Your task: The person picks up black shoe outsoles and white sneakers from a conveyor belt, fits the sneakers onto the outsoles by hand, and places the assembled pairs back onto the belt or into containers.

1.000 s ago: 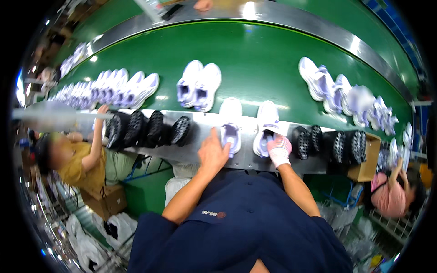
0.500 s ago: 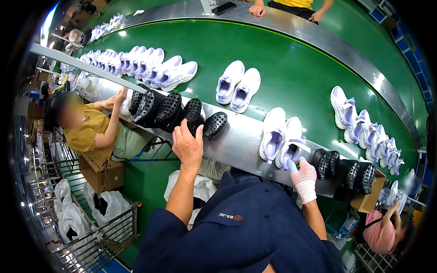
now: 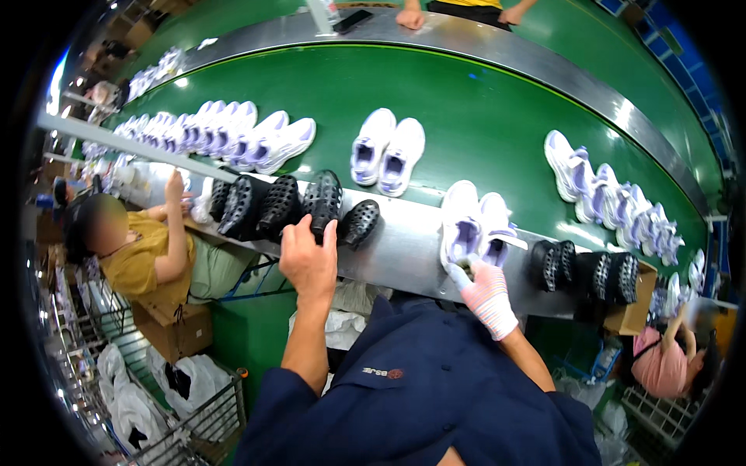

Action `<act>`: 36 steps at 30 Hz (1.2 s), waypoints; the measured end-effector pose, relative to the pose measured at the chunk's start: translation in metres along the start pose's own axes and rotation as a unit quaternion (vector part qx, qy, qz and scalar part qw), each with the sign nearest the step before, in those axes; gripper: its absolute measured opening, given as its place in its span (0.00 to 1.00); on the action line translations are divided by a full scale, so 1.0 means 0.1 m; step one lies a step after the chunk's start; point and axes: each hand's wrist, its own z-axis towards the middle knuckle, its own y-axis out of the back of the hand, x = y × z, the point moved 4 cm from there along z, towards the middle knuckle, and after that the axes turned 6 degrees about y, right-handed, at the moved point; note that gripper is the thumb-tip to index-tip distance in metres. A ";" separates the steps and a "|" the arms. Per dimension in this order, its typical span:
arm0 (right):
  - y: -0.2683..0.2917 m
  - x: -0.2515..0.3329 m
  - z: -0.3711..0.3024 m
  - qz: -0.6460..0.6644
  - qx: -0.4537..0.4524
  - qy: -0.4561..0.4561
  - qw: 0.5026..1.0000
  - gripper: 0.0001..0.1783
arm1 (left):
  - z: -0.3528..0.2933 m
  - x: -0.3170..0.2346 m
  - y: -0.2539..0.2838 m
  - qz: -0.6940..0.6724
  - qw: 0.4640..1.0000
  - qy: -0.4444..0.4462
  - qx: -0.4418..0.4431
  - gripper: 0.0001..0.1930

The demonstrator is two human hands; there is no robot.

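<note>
Head view: a wide green surface (image 3: 482,147) lies ahead of both hands' fingers.
Steel counter: the counter (image 3: 406,252) runs under and between the two sets of fingers.
Shoe rows: a left row of white shoes (image 3: 225,128) stands ahead and left of the left fingers; a right row of white shoes (image 3: 602,190), ahead and right of the right fingers.
White shoe: this shoe (image 3: 460,200) stands with its heel at the right fingers, another white shoe (image 3: 493,210) just right of it.
Right hand, gloved: the right hand (image 3: 483,291) has bent fingers touching that heel; cannot tell whether they grip.
Left hand, bare: the left hand (image 3: 309,260) has thumb and fingers slightly parted around the near end of a black form; firmness cannot be told.
Black form: this perforated piece (image 3: 325,194) points away from the left fingers, a smaller black piece (image 3: 362,221) just to their right.
</note>
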 end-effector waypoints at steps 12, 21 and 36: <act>-0.06 -0.23 -0.21 0.664 0.131 -0.195 0.710 0.15 | -0.66 -1.21 -0.74 -0.447 0.825 0.025 0.346 0.21; 0.08 -0.28 -0.39 -0.004 0.016 -0.061 0.998 0.35 | -1.09 -1.33 -1.58 -0.433 0.766 0.120 0.460 0.12; -0.24 -0.73 0.42 -0.163 0.010 -0.156 0.974 0.14 | -0.76 -1.77 -2.00 -0.305 0.796 -0.321 0.412 0.09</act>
